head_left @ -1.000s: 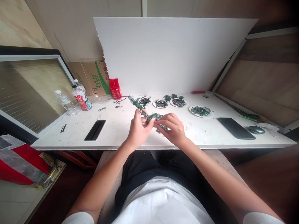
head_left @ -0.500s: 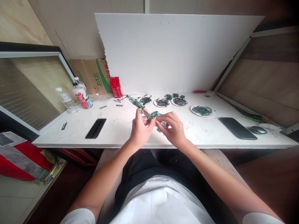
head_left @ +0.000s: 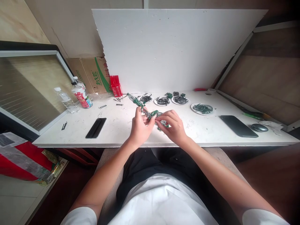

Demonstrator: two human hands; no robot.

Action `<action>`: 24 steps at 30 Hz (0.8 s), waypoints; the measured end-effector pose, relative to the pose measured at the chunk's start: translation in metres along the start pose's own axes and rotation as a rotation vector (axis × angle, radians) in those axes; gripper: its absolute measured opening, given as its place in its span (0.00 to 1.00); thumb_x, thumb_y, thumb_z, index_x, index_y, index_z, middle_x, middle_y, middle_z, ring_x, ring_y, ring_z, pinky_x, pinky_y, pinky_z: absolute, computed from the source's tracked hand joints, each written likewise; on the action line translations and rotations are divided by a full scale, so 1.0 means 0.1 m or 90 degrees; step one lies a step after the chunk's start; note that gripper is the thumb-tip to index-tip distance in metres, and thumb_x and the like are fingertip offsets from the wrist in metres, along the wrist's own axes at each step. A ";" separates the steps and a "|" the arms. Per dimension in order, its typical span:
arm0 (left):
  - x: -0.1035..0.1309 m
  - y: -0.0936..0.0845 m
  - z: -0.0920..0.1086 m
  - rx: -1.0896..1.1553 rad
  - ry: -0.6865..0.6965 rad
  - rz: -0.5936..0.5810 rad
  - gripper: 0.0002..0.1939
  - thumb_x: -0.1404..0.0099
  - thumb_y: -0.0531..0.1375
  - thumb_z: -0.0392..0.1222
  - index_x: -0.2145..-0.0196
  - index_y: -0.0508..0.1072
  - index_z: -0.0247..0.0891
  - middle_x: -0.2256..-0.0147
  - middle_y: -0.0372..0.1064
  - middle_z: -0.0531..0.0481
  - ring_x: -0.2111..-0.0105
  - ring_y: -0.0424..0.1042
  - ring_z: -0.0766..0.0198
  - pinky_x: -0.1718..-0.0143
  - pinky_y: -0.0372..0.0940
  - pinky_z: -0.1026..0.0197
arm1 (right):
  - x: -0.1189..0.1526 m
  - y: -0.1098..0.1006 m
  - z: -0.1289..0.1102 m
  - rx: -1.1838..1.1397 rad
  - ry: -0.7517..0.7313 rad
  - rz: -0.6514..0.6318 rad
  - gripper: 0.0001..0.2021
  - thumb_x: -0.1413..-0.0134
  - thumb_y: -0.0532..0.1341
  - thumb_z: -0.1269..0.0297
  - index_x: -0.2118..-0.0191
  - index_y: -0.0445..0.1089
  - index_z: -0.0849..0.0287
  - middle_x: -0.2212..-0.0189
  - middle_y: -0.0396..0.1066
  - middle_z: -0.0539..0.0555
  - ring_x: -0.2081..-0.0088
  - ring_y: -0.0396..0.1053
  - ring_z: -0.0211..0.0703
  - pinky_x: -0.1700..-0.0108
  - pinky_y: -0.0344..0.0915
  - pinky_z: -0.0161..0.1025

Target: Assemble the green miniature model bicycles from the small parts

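Above the table's front middle I hold a small green-and-grey model bicycle (head_left: 134, 99). One end of it points up and to the left, and a spoked wheel shows at its lower right, partly behind my fingers. My left hand (head_left: 141, 126) is closed around the middle of the model. My right hand (head_left: 172, 125) is closed in a pinch at the model's right part, its fingertips close to my left thumb. Whatever small piece the right fingertips pinch is too small to make out.
White plates of dark parts (head_left: 162, 104) line the back, and another plate holds green parts (head_left: 202, 108). Loose pieces (head_left: 102, 107) and a phone (head_left: 96, 128) lie left, near bottles (head_left: 82, 96). A black slab (head_left: 239, 126) and a mouse (head_left: 259, 127) lie right.
Both hands stay at the model in nearly the same pose, with only slight shifts of the fingers. The camera view has moved a little.
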State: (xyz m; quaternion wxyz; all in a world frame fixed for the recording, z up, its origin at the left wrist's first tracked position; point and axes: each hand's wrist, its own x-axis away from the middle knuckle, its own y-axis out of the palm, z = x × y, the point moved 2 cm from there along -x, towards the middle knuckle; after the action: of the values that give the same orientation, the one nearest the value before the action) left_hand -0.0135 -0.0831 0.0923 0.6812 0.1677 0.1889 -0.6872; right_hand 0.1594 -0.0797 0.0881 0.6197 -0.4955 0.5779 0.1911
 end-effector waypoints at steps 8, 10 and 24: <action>-0.01 0.00 0.10 0.025 0.008 -0.017 0.26 0.30 0.70 0.50 0.46 0.61 0.41 0.57 0.83 0.41 0.56 0.85 0.56 0.52 0.79 0.56 | -0.01 -0.01 -0.08 -0.008 0.075 0.048 0.04 0.31 0.68 0.65 0.61 0.77 0.52 0.68 0.78 0.55 0.65 0.71 0.48 0.65 0.70 0.47; -0.01 -0.01 0.11 0.014 0.003 -0.020 0.26 0.30 0.70 0.51 0.46 0.61 0.41 0.57 0.83 0.41 0.56 0.85 0.56 0.51 0.78 0.56 | -0.02 -0.01 -0.10 -0.016 0.082 0.052 0.04 0.31 0.68 0.66 0.61 0.77 0.52 0.68 0.78 0.55 0.64 0.71 0.48 0.66 0.69 0.46; 0.00 -0.01 0.14 0.021 0.001 -0.013 0.24 0.32 0.71 0.51 0.49 0.63 0.41 0.65 0.83 0.45 0.66 0.84 0.58 0.59 0.79 0.59 | -0.04 -0.03 -0.14 -0.036 0.061 0.046 0.04 0.32 0.68 0.68 0.60 0.77 0.51 0.67 0.79 0.55 0.64 0.72 0.48 0.63 0.71 0.48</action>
State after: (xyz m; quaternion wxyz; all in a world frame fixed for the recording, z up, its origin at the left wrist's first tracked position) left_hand -0.0141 -0.0897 0.1042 0.6709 0.1774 0.1794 -0.6973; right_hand 0.1533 -0.0915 0.0953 0.5696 -0.5004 0.6186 0.2059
